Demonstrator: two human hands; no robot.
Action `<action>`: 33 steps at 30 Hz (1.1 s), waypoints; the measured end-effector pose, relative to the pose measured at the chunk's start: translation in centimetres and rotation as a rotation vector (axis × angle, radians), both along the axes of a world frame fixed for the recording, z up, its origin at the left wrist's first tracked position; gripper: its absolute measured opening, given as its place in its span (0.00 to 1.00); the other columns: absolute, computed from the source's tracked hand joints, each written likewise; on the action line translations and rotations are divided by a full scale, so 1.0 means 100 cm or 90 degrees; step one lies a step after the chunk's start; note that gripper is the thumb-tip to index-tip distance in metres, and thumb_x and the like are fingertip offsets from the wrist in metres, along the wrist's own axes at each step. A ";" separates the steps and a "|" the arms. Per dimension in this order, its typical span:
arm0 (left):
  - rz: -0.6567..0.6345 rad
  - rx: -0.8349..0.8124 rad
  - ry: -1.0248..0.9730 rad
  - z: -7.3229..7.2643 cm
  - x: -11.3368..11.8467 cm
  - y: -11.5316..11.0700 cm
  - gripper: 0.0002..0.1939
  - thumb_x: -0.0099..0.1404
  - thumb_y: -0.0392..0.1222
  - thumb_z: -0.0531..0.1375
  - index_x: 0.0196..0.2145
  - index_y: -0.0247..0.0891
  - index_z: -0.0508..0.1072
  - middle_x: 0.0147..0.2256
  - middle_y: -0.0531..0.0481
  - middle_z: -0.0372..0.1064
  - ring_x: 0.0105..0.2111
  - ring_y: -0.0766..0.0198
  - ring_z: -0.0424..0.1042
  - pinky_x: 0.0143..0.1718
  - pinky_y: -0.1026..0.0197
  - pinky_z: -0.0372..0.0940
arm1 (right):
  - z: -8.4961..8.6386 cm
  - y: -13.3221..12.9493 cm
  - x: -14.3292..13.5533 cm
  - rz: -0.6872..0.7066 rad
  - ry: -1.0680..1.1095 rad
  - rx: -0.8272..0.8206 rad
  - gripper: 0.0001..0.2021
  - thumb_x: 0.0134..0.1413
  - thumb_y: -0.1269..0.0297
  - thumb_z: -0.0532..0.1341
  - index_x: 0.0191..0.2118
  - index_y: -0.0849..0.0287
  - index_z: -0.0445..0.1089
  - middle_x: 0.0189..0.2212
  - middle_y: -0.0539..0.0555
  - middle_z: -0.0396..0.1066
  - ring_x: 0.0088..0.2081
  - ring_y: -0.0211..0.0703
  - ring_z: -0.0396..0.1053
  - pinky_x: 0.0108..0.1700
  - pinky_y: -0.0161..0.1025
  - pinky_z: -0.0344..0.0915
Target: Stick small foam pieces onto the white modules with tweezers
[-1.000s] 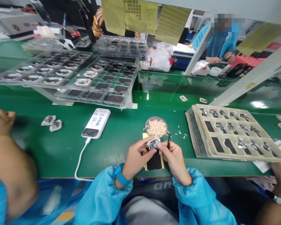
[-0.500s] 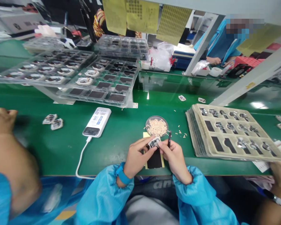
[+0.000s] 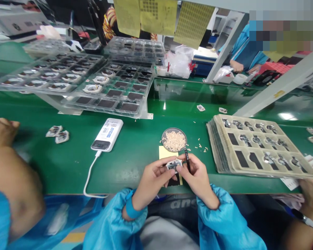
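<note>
Between both hands is a small white-rimmed part [image 3: 173,165] with a dark, metallic inside. My left hand [image 3: 156,177] grips its left side, with the thumb along the lower edge. The thumb of my right hand [image 3: 195,175] presses on its right side, and the same hand keeps a black pen-like tool [image 3: 187,159] upright between its fingers. Under the hands lies a yellow-edged dark pad [image 3: 167,152], partly covered. Just beyond it stands a round dish [image 3: 174,139] full of small beige pieces, some of them scattered to its right.
A cream tray [image 3: 261,146] of metal parts sits on the right. A white power bank [image 3: 107,134] with a cable and two white parts [image 3: 57,134] lie left. Clear trays [image 3: 114,91] rest on a raised stand. Other people's arms [image 3: 18,180] show at both sides.
The white-rimmed part has moved slightly down and turned to face the camera more. My hands have shifted lower around it, and the black tool leans more to the left.
</note>
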State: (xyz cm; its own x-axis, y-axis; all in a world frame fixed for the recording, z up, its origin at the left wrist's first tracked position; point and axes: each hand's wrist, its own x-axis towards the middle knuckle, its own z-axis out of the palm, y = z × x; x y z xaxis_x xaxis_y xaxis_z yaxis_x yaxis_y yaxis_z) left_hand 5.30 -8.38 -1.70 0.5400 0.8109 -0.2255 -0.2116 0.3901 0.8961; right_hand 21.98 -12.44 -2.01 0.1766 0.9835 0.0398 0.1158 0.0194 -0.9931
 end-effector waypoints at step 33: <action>-0.062 0.096 0.099 0.016 -0.013 -0.012 0.21 0.64 0.44 0.65 0.55 0.45 0.74 0.53 0.45 0.68 0.46 0.58 0.72 0.45 0.60 0.68 | 0.034 -0.002 0.046 0.328 -0.593 0.391 0.16 0.61 0.68 0.62 0.54 0.59 0.69 0.36 0.54 0.71 0.32 0.39 0.69 0.30 0.37 0.64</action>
State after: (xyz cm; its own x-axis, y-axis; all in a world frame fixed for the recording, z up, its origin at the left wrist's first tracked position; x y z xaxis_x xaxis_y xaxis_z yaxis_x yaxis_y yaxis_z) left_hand 3.97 -9.56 -0.11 0.5858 0.7872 -0.1928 -0.0340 0.2616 0.9646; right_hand 26.57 -12.66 1.39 -0.5701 0.7034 0.4244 0.6161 0.7078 -0.3455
